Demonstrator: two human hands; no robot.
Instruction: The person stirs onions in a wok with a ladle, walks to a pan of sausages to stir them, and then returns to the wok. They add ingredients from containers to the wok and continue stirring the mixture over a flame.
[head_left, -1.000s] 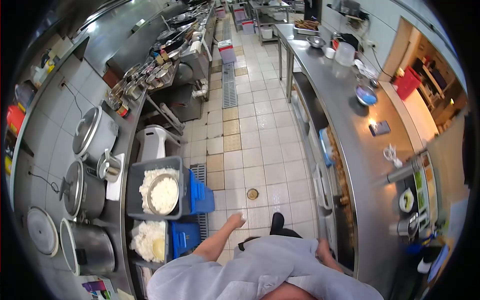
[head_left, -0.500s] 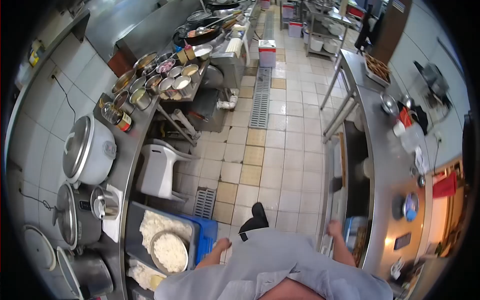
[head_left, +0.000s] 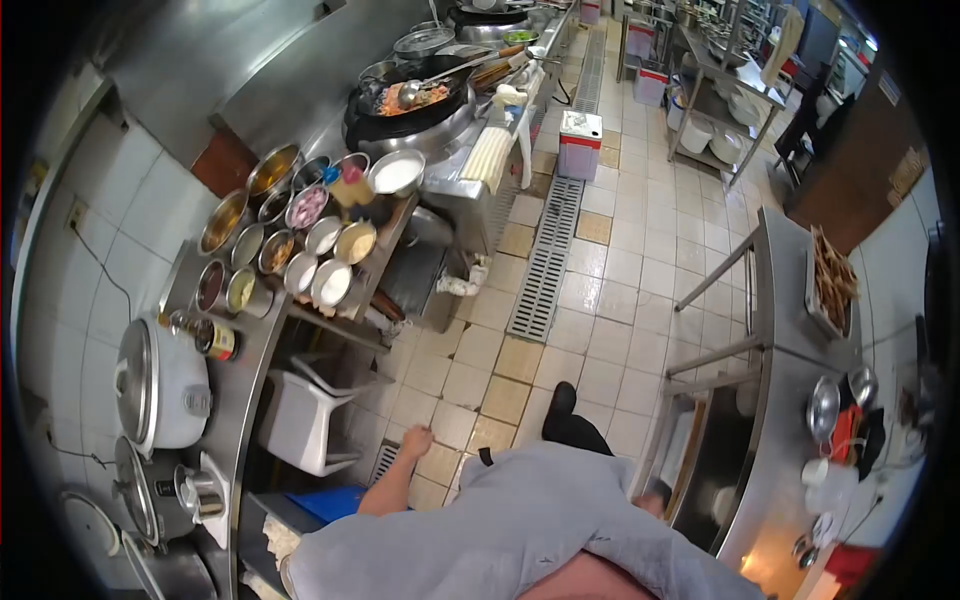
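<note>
My left hand (head_left: 417,441) hangs in front of my body above the tiled floor, fingers curled in, with nothing visible in it. The white plastic chair (head_left: 298,422) stands to its left, apart from it. Closer to my body is a blue bin (head_left: 330,502), with white rice (head_left: 280,540) beside it, mostly hidden by my sleeve. My right hand (head_left: 652,502) hangs low beside the steel counter on the right; its fingers are blurred and in shadow, and I see no object in it.
Sauce and ingredient bowls (head_left: 308,207) crowd the left counter beside a rice cooker (head_left: 165,385). Ahead, a ladle (head_left: 408,94) rests in a wok of food (head_left: 415,98). A floor drain grate (head_left: 547,260) runs up the aisle. A tray of brown food (head_left: 832,285) sits on the right counter.
I have stepped forward along the aisle; the stove and bowls are nearer, and the rice bin has slipped mostly beneath my view. My left arm has swung forward, my right arm back.
</note>
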